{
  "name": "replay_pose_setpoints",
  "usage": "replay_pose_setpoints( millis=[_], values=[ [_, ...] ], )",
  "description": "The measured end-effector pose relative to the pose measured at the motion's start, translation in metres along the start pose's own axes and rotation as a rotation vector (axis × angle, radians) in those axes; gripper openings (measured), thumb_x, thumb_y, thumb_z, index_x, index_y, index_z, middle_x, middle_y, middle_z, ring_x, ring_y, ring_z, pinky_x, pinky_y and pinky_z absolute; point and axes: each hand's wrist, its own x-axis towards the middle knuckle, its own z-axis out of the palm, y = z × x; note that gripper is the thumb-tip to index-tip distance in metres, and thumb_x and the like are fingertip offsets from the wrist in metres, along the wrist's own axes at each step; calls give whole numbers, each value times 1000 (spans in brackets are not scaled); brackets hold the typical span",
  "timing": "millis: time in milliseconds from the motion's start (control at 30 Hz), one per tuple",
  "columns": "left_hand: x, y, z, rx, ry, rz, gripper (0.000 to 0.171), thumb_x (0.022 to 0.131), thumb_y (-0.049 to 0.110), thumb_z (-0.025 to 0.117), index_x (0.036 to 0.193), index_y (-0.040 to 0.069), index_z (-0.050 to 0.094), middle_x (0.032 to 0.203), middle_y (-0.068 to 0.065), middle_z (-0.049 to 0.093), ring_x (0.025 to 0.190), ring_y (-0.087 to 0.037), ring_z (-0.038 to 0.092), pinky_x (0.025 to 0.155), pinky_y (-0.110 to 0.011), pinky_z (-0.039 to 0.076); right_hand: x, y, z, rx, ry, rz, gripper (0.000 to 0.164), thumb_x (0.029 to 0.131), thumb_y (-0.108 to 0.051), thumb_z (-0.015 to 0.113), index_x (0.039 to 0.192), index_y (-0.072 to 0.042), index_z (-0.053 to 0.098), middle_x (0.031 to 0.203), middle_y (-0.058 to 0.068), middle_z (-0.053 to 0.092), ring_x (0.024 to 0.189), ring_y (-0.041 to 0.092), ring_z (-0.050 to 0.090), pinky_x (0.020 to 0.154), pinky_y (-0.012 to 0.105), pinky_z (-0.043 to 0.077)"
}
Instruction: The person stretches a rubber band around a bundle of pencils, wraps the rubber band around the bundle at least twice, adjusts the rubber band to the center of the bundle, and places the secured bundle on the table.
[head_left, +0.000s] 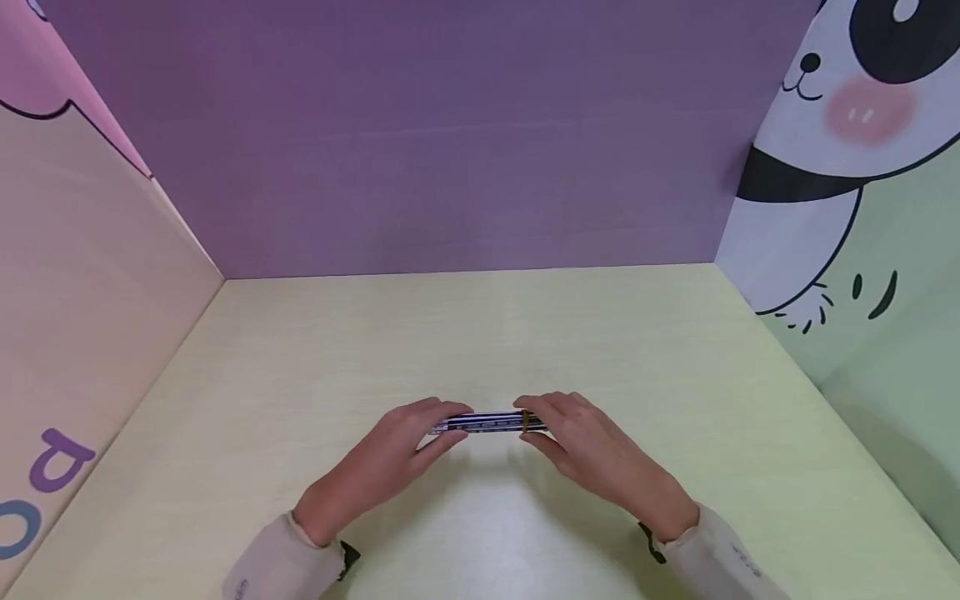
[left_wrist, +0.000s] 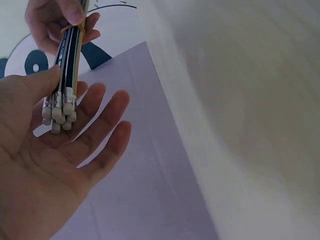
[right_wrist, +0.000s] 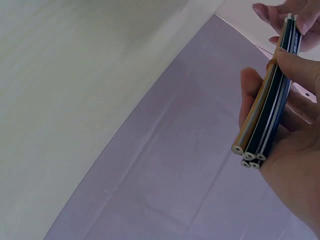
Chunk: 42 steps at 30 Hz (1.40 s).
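A bundle of dark striped pencils (head_left: 491,422), with a yellowish one among them, is held level between both hands above the table. An orange-brown rubber band (left_wrist: 73,29) circles it. My left hand (head_left: 390,454) pinches the end with the white erasers (left_wrist: 59,107) between thumb and forefinger, its other fingers spread loosely. My right hand (head_left: 592,446) grips the bundle near the band, thumb on one side and fingers on the other. Flat, unsharpened pencil ends (right_wrist: 249,156) stick out past that hand in the right wrist view.
Below the hands lies a pale wood-look table (head_left: 480,342). A purple panel (head_left: 465,142) stands along its back edge. Pink-beige (head_left: 82,275) and green panda-print (head_left: 885,358) panels close off the left and right sides.
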Motion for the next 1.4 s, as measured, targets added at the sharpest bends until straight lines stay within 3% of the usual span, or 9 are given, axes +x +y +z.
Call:
replay_pose_setpoints(
  millis=[100, 167, 333, 500, 733, 967, 1133, 1400],
  values=[
    [4, 4, -2, 190, 21, 72, 26, 96, 22, 68, 121, 13, 65, 90, 9, 59, 72, -6, 48, 63, -21, 46, 0, 5, -2, 11, -9, -15, 33, 88, -14, 77, 118, -11, 62, 98, -4, 66, 81, 12, 58, 76, 28, 52],
    [8, 5, -3, 257, 26, 102, 25, 95, 20, 70, 118, 13, 65, 84, 9, 53, 68, -6, 44, 61, -19, 43, 1, 8, -4, 6, -15, -30, 33, 88, -13, 77, 118, -11, 62, 96, -4, 65, 81, 11, 58, 74, 27, 52],
    [17, 3, -9, 290, 4, 70, 22, 97, 19, 67, 117, 13, 61, 81, 9, 46, 63, -6, 40, 57, -18, 40, 11, 15, -12, -11, -31, -8, 37, 88, -14, 77, 121, -8, 60, 100, -1, 65, 80, 10, 58, 69, 23, 54],
    [25, -4, -14, 325, -5, 31, 23, 99, 18, 63, 121, 13, 59, 81, 8, 44, 60, -8, 38, 54, -19, 38, 24, 23, -21, -13, -32, 43, 30, 88, -14, 78, 112, -10, 61, 103, -1, 64, 83, 11, 58, 70, 25, 55],
    [46, -18, -15, 406, 23, 73, 21, 95, 13, 69, 115, 8, 65, 85, 3, 49, 67, -11, 40, 57, -21, 37, 40, 41, -22, -72, -44, 43, 24, 86, -12, 79, 107, -9, 67, 98, -2, 66, 84, 12, 59, 73, 28, 54],
    [61, -26, -14, 370, -17, 44, 22, 91, 9, 73, 112, 4, 65, 90, 0, 62, 72, -13, 49, 61, -24, 44, 48, 57, -12, -35, -119, 118, 23, 86, -9, 78, 107, -9, 67, 95, -3, 66, 80, 12, 56, 71, 29, 52],
    [62, -35, -6, 315, -74, -2, 18, 88, 6, 75, 101, 4, 63, 86, 1, 64, 67, -11, 49, 56, -20, 42, 44, 62, -4, 32, -213, 166, 23, 88, -6, 76, 108, -11, 67, 98, -4, 65, 81, 11, 56, 72, 28, 52],
    [64, -43, 5, 346, -138, -24, 17, 88, 7, 76, 99, 4, 64, 84, -1, 64, 65, -11, 48, 55, -19, 41, 43, 69, 7, 80, -309, 198, 19, 88, -5, 74, 105, -9, 68, 96, -3, 67, 82, 12, 59, 73, 28, 52]
  ],
)
